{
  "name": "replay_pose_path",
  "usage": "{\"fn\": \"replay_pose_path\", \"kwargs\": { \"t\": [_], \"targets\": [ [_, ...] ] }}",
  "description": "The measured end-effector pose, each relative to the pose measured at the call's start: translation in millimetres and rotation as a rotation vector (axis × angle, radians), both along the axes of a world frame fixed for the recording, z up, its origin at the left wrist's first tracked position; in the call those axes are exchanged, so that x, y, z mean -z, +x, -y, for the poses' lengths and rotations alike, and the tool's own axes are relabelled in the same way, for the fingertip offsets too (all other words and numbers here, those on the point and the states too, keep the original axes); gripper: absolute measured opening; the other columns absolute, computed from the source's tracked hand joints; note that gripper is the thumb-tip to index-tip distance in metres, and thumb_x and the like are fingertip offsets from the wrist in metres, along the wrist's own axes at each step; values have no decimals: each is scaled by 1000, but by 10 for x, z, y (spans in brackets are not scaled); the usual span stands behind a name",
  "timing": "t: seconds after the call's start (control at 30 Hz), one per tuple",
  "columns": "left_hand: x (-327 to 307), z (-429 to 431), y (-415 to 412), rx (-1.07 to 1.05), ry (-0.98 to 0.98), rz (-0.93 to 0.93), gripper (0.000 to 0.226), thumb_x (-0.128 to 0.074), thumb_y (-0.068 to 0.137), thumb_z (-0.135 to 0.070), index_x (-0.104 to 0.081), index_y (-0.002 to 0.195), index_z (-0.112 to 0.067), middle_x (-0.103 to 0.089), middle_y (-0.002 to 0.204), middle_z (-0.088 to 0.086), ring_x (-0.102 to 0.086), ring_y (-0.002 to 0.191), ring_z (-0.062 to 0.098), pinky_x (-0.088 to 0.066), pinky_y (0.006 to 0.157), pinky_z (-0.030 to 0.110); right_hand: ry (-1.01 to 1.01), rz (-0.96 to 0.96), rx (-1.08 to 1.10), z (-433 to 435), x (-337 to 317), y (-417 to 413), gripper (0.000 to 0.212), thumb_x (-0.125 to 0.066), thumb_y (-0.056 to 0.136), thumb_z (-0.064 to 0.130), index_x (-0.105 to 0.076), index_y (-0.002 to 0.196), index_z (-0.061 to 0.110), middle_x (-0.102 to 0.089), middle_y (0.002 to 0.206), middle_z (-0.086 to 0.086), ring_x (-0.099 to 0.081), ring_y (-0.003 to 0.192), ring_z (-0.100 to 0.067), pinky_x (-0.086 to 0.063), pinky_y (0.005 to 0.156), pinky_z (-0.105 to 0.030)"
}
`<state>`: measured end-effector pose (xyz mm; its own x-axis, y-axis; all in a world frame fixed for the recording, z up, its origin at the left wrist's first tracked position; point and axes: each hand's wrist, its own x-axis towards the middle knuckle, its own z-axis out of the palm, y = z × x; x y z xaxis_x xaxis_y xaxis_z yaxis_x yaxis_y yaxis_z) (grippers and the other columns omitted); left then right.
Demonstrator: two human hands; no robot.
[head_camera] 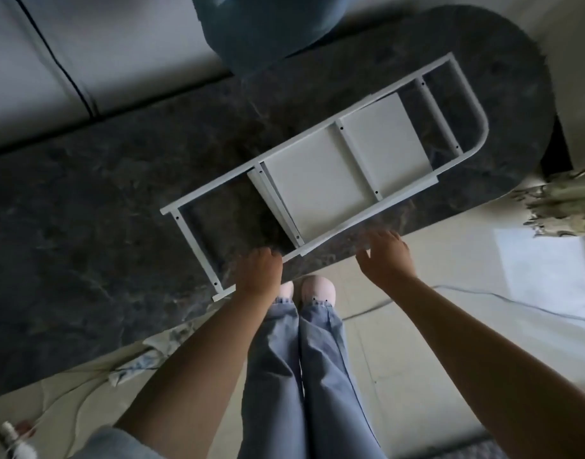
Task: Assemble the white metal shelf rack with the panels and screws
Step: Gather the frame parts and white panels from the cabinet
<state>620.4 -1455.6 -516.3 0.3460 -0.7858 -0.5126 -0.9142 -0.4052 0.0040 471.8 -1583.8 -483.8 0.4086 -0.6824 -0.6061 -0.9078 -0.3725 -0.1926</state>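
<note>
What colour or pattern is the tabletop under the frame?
Dark grey marble pattern on the tabletop, best in the head view.

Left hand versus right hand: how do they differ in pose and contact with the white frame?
The left hand curls its fingers round the near rail of the white frame; the right hand spreads its fingers, holding nothing. The left hand lies over the table; the right hand is at the table's edge, contact with the rail unclear. Both reach toward the frame.
</note>
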Motion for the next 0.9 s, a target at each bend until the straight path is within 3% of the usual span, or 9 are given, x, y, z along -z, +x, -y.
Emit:
{"fn": "replay_pose_path", "kwargs": {
  "t": [0.07,0.13,0.2,0.3,0.5,0.6,0.7,0.8,0.9],
  "targets": [
    [123,-42,64,54,-124,-32,35,-91,34,-13,-64,56,-10,-59,56,7,-59,49,20,-42,41,20,6,11,55,50,41,23,31,-49,89,13,-59,119,12,-54,130,-7,-44,123,-26,-37,104,-38],
    [128,-79,159,119,-173,-42,36,-89,34,-8,-58,53,-9,-55,53,7,-55,47,22,-39,39,20,9,18,86,101,40,20,29,-51,87,12,-62,113,11,-58,125,-8,-49,118,-27,-42,99,-41],
    [126,-68,313,165,-314,-53,30,-82,54,-8,-52,61,-8,-53,57,9,-54,51,25,-40,41,25,2,4,91,157,7,19,24,-51,86,11,-66,106,10,-61,121,-7,-53,113,-27,-46,94,-40],
    [-2,65,577,178,-572,-83,17,-49,85,-14,-36,74,-12,-50,62,11,-51,54,27,-40,47,29,-23,15,176,243,-64,52,24,-50,86,8,-65,104,8,-62,116,-10,-55,109,-29,-48,90,-41],
    [-280,603,833,89,-706,-18,29,-42,87,-18,-56,68,-1,-56,65,15,-54,59,28,-43,54,28,-23,-54,319,589,-22,56,28,-52,88,13,-60,114,6,-58,119,-16,-52,112,-34,-48,91,-44],
    [-305,855,716,72,-724,-13,30,-41,86,-18,-59,69,0,-59,67,15,-57,61,29,-44,54,28,14,12,609,814,72,67,47,-59,87,27,-49,128,7,-51,129,-15,-47,119,-32,-43,98,-42],
    [-275,1002,586,48,-709,-28,31,-40,85,-19,-60,71,1,-60,68,16,-59,62,29,-45,52,26,113,113,1084,996,146,123,65,-66,82,39,-41,129,3,-52,125,-13,-53,113,-30,-47,90,-37],
    [-218,1072,475,20,-709,-55,32,-39,86,-20,-59,72,1,-60,70,16,-58,63,30,-46,52,26,239,244,1406,1022,270,216,59,-70,78,41,-52,120,4,-60,110,-5,-60,98,-24,-48,82,-27],
    [-192,1084,369,11,-708,-70,31,-40,85,-20,-59,72,1,-60,70,17,-58,64,31,-44,52,26,268,339,1569,931,416,298,53,-73,76,36,-56,116,6,-61,112,-5,-61,97,-25,-51,89,-34]
  ]
}}
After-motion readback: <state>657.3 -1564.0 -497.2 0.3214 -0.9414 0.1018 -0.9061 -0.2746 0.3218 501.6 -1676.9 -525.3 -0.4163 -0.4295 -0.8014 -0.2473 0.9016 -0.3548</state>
